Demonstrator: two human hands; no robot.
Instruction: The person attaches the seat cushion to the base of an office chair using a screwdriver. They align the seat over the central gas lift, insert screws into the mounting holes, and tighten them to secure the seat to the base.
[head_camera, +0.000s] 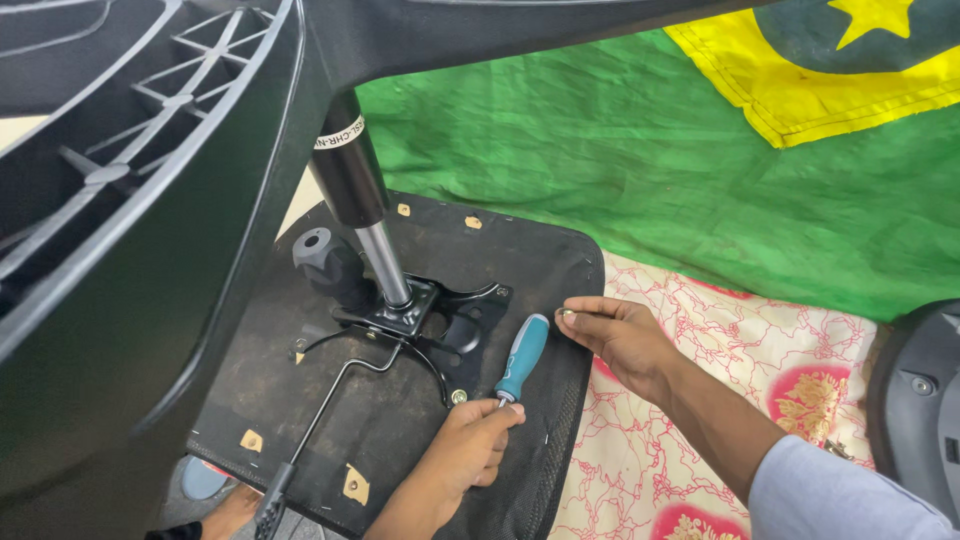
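Setting: An upturned office chair seat (400, 440), its black fabric underside facing up, lies on a pink-and-white patterned cloth (720, 340); a green cloth (600, 150) with a yellow-edged panel is spread behind it.

Left hand: The left hand (468, 448) sits near the seat's front edge, fingers closed around the metal shaft just below the handle of a screwdriver (522, 357).

Screwdriver: Its teal-and-white handle tilts up and away from the hand, toward the seat's right edge, just beside the metal mounting plate (450, 320).

Right hand: The right hand (620, 335) hovers over the seat's right edge, thumb and forefinger pinched on a small screw (567, 313); a pale blue sleeve (840, 495) covers the arm.

Mechanism: The black plate is at the seat's middle, with a gas-lift cylinder (360, 190) rising from it, chrome below and black above. A black knob (325, 258) stands to its left, and a thin wire lever (330, 400) runs toward the near-left corner.

Foreground: The chair's black ribbed plastic base (130, 200) fills the picture's left side.

Right edge: Part of another black plastic piece (920, 400) shows beside the patterned cloth.
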